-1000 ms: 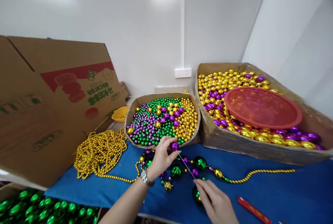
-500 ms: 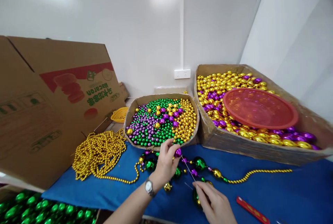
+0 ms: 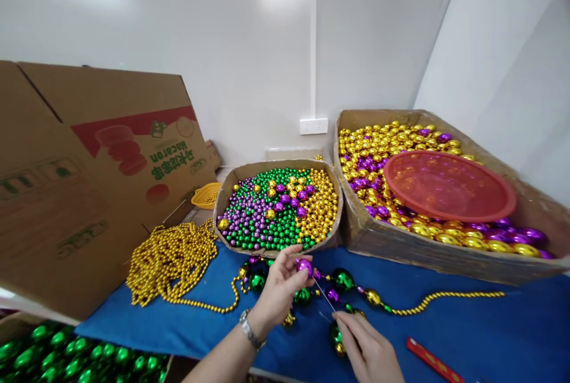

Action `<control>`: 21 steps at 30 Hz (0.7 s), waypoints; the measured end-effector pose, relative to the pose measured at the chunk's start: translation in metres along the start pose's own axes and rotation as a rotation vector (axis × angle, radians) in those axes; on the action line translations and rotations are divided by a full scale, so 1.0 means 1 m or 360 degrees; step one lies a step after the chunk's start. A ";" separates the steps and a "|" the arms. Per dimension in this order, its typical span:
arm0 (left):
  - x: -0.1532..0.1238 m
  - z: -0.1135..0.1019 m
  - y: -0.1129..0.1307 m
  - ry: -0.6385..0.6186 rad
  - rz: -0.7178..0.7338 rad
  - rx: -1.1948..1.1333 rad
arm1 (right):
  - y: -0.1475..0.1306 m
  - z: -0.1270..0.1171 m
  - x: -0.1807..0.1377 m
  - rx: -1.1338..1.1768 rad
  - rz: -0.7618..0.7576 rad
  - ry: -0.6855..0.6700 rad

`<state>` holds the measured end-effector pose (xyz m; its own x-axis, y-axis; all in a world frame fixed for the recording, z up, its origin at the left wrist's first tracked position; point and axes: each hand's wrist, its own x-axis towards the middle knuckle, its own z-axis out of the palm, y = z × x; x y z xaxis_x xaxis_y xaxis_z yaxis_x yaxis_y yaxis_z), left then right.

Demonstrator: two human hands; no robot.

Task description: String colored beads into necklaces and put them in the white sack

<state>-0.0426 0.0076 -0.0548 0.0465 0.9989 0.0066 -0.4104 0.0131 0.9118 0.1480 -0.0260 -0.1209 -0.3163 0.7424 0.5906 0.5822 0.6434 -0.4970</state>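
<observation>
On the left, your gold chain point(image 3: 171, 261) runs close to the strung beads point(image 3: 342, 279), so a careless brush could tangle them. The purple bead point(image 3: 305, 266) looks round and glossy; a loose pinch could let it drop. The needle point(image 3: 325, 295) slants up toward your left hand point(image 3: 276, 291), so a sudden push might prick it. There, thumb and fingers are clamped on that bead, just in front of the box point(image 3: 225, 194) of small beads. Your right hand point(image 3: 369, 344) pinches the needle's near end; I can't tell whether its tip is inside the bead.
</observation>
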 end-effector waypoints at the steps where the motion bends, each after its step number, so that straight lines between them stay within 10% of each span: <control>1: 0.000 0.000 0.001 -0.0003 -0.0012 -0.0010 | 0.001 0.000 0.000 -0.0019 -0.0014 0.0002; 16: 0.001 -0.007 0.008 -0.0204 -0.0016 0.0406 | 0.001 0.000 0.002 -0.0214 -0.0123 0.0019; 21: 0.049 -0.027 0.022 0.0105 0.0339 0.1593 | 0.004 -0.002 0.003 -0.0119 0.0010 0.0089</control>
<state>-0.0741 0.0585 -0.0457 -0.0010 0.9769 0.2136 0.5455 -0.1784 0.8189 0.1505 -0.0221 -0.1199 -0.2716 0.7333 0.6233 0.6388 0.6218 -0.4531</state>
